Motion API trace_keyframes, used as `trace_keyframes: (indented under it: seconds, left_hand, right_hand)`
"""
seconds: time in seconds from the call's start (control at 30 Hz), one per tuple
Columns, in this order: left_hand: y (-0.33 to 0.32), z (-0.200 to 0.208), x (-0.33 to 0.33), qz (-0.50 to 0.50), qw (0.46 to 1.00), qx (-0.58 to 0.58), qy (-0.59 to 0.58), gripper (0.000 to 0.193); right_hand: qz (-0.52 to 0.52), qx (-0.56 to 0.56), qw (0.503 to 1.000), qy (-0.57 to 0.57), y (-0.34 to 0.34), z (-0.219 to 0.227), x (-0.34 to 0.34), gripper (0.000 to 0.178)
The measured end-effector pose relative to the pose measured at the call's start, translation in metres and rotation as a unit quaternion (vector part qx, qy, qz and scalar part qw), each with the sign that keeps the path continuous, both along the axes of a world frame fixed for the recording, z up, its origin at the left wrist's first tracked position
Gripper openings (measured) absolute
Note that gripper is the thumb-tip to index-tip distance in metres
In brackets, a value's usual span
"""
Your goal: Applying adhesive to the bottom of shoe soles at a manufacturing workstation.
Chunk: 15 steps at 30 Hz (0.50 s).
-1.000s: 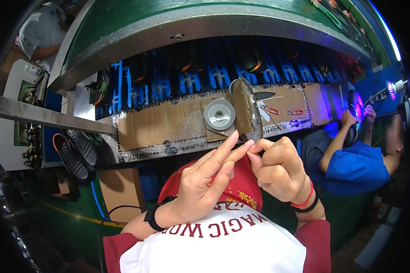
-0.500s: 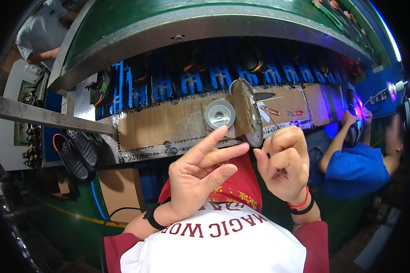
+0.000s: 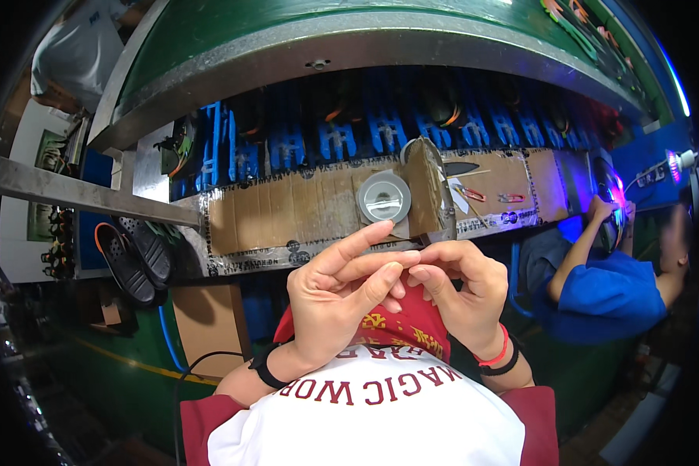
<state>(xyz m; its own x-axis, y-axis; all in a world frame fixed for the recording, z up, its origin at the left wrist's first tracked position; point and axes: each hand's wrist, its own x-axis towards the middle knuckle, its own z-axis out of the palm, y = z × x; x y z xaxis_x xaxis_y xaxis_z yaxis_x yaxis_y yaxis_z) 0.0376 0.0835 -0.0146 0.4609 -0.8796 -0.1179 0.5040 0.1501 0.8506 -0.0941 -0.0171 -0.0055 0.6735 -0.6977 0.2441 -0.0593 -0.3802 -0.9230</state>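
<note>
In front of my chest my two hands meet at the fingertips. My left hand has its thumb drawn in against the middle finger, while the index finger stretches out above. My right hand is closed in a pinch right at the left middle fingertip; anything held between the fingers is too small or hidden to make out. Just beyond the hands, a round white-grey dish with a shiny middle sits on the bench. Beside it on the right stands an upright piece of cardboard.
The bench is covered with taped cardboard. A dark blade and red-handled small tools lie right of the upright piece. Blue racks line the back. Dark clogs sit at left. A person in blue works at right.
My right hand has moved left and its fingertips now meet those of my left hand. My left thumb has drawn in toward the middle finger. The view has shifted slightly.
</note>
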Motion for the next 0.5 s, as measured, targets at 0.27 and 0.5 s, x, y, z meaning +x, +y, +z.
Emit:
trace_keyframes:
  seconds: [0.27,0.5]
  left_hand:
    - [0.001,0.002,0.002,0.012,0.992,-0.008,-0.124,0.042]
    - [-0.002,-0.005,0.007,0.071,0.892,-0.041,-0.445,0.045]
  right_hand:
    - [-0.015,0.060,0.997,-0.040,0.006,-0.010,0.009,0.010]
    - [-0.025,0.076,0.994,-0.075,0.012,0.000,0.024,0.007]
